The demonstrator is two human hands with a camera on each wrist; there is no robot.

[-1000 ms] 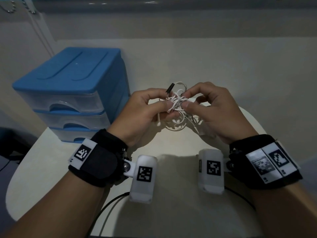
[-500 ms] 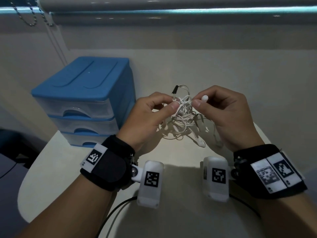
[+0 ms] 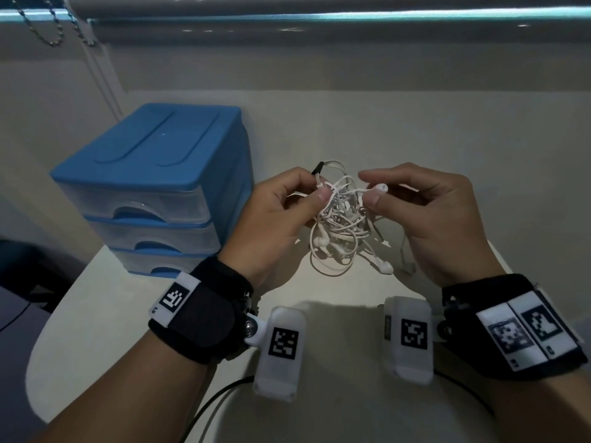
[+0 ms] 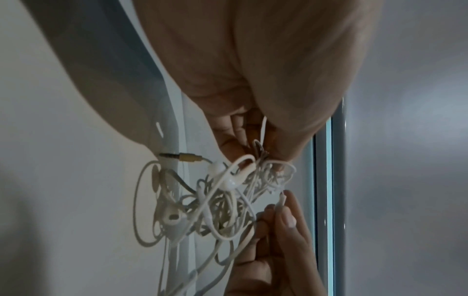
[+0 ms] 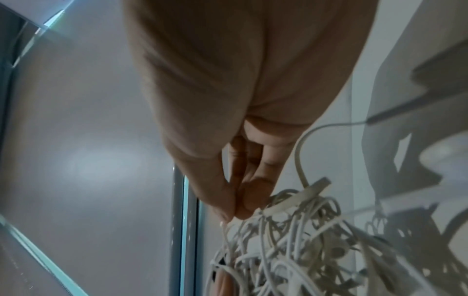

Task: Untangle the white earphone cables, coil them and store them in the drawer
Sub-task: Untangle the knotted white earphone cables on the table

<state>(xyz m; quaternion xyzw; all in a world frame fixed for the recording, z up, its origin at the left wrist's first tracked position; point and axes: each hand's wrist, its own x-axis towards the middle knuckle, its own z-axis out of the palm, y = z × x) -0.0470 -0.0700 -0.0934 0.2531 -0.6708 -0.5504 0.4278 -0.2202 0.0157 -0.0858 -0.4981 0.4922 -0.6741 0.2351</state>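
A tangled ball of white earphone cables point(image 3: 340, 223) hangs above the white table point(image 3: 105, 308), between both hands. My left hand point(image 3: 315, 190) pinches a strand at the top of the tangle, with a dark jack plug point(image 3: 317, 169) sticking up behind its fingers. My right hand point(image 3: 369, 190) pinches the stem of a white earbud point(image 3: 381, 188) at the tangle's upper right. Loops and other earbuds point(image 3: 385, 266) dangle below. The left wrist view shows the tangle point(image 4: 222, 202) under my left fingertips; the right wrist view shows the cables point(image 5: 291, 240) beside my pinched right fingers.
A blue three-drawer plastic chest point(image 3: 160, 187) stands at the table's left, all drawers closed. A wall and a window blind with a bead chain point(image 3: 54, 33) lie behind. Black cables point(image 3: 220, 394) trail over the table's near edge below my wrists.
The tangle has risen and loosened, with loops hanging lower. My right hand has drawn one earbud out to the right; the hands have spread slightly apart.
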